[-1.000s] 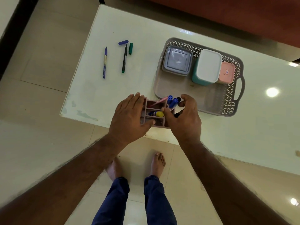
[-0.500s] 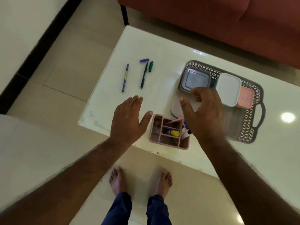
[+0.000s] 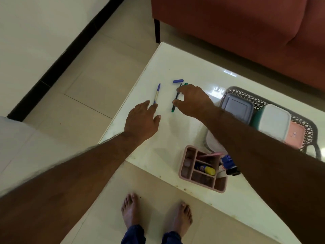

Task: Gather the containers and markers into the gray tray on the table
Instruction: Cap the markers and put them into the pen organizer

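Fingers (image 3: 179,88) of right hand (image 3: 193,101) partly hide green marker (image 3: 175,103).

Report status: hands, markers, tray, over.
Left hand open beside blue pen. Right hand closing over green marker, not gripped. Gray tray holds three containers.
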`<move>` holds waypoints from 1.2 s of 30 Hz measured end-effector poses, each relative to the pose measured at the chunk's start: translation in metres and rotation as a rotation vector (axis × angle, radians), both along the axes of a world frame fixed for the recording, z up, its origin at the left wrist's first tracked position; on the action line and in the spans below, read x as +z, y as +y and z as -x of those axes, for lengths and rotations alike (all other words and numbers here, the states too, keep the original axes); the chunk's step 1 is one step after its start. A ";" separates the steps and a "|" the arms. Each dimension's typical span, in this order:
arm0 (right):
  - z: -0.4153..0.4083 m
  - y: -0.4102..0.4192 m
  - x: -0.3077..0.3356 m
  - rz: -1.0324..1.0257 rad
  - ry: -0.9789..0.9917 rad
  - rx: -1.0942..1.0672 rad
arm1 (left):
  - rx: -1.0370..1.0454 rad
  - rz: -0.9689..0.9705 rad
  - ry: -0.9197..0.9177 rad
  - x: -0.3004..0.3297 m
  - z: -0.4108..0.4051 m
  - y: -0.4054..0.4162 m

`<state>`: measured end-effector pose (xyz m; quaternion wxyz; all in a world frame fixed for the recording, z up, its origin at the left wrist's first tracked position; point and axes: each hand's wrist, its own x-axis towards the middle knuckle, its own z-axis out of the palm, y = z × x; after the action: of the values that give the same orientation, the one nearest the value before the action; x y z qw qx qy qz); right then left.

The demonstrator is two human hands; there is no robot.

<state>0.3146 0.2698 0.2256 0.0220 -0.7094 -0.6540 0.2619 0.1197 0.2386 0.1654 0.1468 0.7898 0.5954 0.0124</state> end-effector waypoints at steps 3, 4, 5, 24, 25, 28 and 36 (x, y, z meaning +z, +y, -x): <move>0.005 0.028 -0.010 0.009 -0.034 0.012 | -0.022 0.037 0.042 -0.010 -0.002 0.008; 0.006 0.037 -0.013 0.009 -0.055 0.024 | -0.024 0.043 0.049 -0.013 -0.002 0.012; 0.007 0.044 -0.016 0.013 -0.084 0.037 | -0.026 0.038 0.050 -0.016 -0.002 0.015; 0.029 0.093 -0.058 0.042 -0.224 0.194 | 0.238 -0.004 -0.185 -0.022 0.001 0.038; 0.033 0.091 -0.059 0.022 -0.237 0.222 | 0.305 0.002 -0.220 -0.021 0.003 0.037; 0.048 0.079 -0.062 -0.074 -0.266 0.305 | 0.467 0.043 -0.300 -0.019 0.009 0.032; 0.084 0.039 -0.063 -0.138 -0.178 0.244 | 0.430 -0.106 -0.311 -0.020 0.026 0.018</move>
<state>0.2306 0.3091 0.1625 -0.0191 -0.6420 -0.7510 0.1532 0.0936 0.2565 0.1452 0.1887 0.6406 0.7181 0.1956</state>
